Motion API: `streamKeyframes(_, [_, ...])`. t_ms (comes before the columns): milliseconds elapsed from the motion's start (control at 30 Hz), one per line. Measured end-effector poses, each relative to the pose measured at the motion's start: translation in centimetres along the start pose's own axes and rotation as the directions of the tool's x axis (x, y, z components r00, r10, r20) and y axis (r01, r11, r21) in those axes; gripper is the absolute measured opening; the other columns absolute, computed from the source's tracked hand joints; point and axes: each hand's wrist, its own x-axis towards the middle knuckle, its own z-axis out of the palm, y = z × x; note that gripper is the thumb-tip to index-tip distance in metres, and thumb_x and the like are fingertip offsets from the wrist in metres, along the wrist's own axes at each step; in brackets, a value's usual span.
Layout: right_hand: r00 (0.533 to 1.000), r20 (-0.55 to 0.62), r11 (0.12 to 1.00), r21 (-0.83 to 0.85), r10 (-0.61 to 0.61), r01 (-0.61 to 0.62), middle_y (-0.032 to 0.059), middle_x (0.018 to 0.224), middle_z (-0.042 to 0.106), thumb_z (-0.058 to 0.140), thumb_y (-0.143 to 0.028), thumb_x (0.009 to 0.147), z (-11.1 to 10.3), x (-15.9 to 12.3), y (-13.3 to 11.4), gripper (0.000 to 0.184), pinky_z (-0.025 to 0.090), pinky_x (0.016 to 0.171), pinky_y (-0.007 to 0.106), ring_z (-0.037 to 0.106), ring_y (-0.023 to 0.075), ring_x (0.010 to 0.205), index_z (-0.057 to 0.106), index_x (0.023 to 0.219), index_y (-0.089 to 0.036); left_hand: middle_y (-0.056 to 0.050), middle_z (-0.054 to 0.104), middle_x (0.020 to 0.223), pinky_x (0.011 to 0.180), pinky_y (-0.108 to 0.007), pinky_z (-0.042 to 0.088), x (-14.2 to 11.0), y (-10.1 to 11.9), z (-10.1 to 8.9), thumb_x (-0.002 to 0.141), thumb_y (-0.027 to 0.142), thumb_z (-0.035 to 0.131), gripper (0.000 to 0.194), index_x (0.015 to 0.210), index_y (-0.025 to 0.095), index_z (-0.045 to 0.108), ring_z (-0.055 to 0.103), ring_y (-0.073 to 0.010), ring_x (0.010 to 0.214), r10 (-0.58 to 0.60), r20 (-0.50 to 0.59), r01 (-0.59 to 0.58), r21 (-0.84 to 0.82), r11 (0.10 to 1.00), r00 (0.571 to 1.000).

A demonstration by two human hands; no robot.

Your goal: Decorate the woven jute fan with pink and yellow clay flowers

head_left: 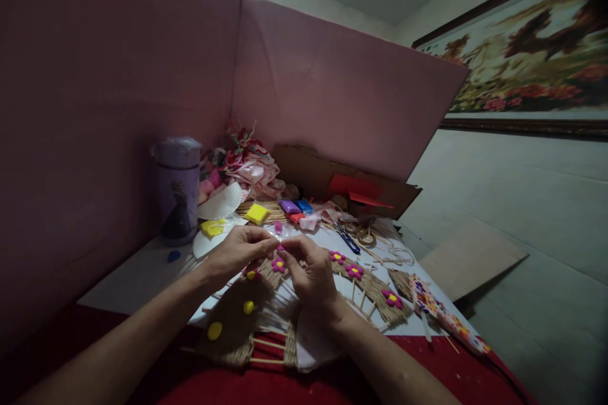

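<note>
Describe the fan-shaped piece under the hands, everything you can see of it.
The fan-shaped piece is a curved, brown, twine-like band worked over thin pale sticks, which show bare in the gaps. Magenta flowers with yellow centres dot it, three towards the right; plain yellow discs sit at left. It lies across the white surface and red cloth. The left hand and right hand partly hide it; whether they touch it is unclear.

Both hands together at the fingertips, bare forearms angled inward.
</note>
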Motion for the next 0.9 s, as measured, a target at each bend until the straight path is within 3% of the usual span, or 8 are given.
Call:
streamKeyframes(133, [0.997,0.005,0.994,-0.074,-0.083,0.084,0.0049,0.077,0.061,0.052,-0.018,0.082,-0.3,0.1,0.05,0.008,0.045,0.064,0.028,0.056,0.016,0.071,0.058,0.086,-0.017,0.004,0.048,0.051,0.038,-0.018,0.027,-0.02,0.08,-0.13,0.069,0.041,0.065,0.03,0.075,0.011,0.064,0.037,-0.0051,0.041,-0.008,0.037,0.008,0.02,1.0,0.999])
streamKeyframes(333, [0.977,0.079,0.973,-0.1,-0.199,0.207,0.0051,0.082,0.06,0.048,-0.014,0.084,-0.63,0.24,0.4,0.014,0.045,0.068,0.028,0.056,0.0162,0.075,0.059,0.09,-0.019,0.005,0.043,0.048,0.037,-0.018,0.024,0.09,-0.11,-0.06,0.071,0.045,0.062,0.033,0.066,0.012,0.061,0.034,-0.0043,0.039,-0.02,0.023,0.019,0.062,0.998,1.0])
streamKeyframes(533, [0.971,0.087,0.963,-0.133,-0.222,0.232,0.0057,0.08,0.059,0.047,-0.015,0.084,-0.89,0.25,0.38,0.013,0.046,0.067,0.03,0.055,0.0174,0.076,0.057,0.091,-0.018,0.004,0.046,0.049,0.038,-0.018,0.027,0.05,-0.03,-0.28,0.07,0.042,0.063,0.03,0.071,0.012,0.063,0.036,-0.0048,0.04,-0.03,0.072,0.028,0.028,0.999,0.997])
streamKeyframes(733, [0.952,0.129,0.948,-0.126,-0.276,0.292,0.0071,0.086,0.06,0.048,-0.015,0.084,-0.96,0.28,0.84,0.017,0.047,0.069,0.03,0.057,0.0176,0.079,0.055,0.1,-0.018,0.004,0.049,0.053,0.037,-0.018,0.027,-0.06,0.12,-0.2,0.071,0.038,0.061,0.026,0.075,0.012,0.063,0.038,-0.005,0.04,-0.061,0.029,0.06,0.059,0.996,0.998])
streamKeyframes(900, [0.951,0.155,0.941,-0.17,-0.268,0.293,0.0051,0.082,0.06,0.044,-0.013,0.086,-1.03,0.35,0.89,0.014,0.045,0.068,0.028,0.056,0.0163,0.076,0.057,0.09,-0.019,0.004,0.048,0.051,0.037,-0.019,0.026,0.06,0.1,-0.32,0.073,0.039,0.059,0.026,0.072,0.013,0.062,0.038,-0.0057,0.039,-0.054,0.068,0.045,0.126,0.991,0.996])
